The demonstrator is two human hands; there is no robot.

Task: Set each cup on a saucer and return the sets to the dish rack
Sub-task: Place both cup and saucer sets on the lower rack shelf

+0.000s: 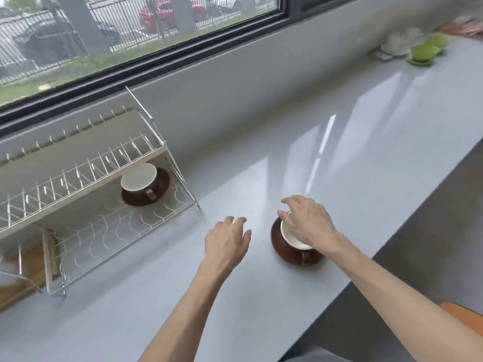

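Right hand (308, 223) pinches cup (292, 237) rim on saucer (281, 248); left hand (227, 241) spread, empty. Lifting by cup alone may strand the saucer on the bench (313, 152).

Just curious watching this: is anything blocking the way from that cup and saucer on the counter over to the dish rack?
Nothing visible: bare countertop lies between the brown cup and saucer and the dish rack; only the left hand hovers there.

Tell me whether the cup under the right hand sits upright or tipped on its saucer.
Tipped. The cup leans on its brown saucer, white inside facing left, rim slanted. The right hand rests over it.
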